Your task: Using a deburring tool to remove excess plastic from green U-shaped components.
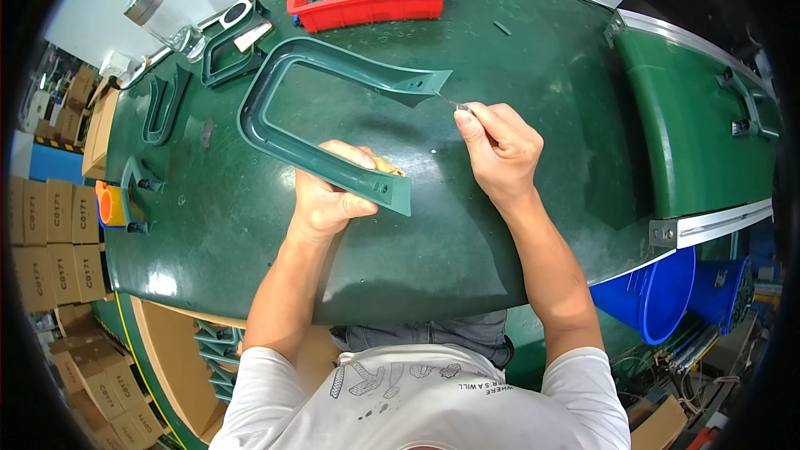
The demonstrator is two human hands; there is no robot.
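Note:
A green U-shaped plastic part (254, 104) is held above the table, its curved end to the far left and its two arms pointing right. My left hand (321, 204) is closed round the nearer arm, close to its flared end. Something yellowish (388, 167), perhaps a finger cover, shows at a fingertip behind that arm. In a pinch between thumb and fingers, my right hand (506, 150) holds a small thin-bladed knife (452, 102). The blade's tip meets or lies very near the flared end of the farther arm; exact contact is hard to tell.
A red bin (371, 10) of small green pieces stands at the back of the green table (417, 275). Similar frames (229, 54), a glass bottle (171, 25) and an orange tape roll (110, 204) sit leftward. A conveyor belt (696, 117) borders the right, above blue bins (654, 300).

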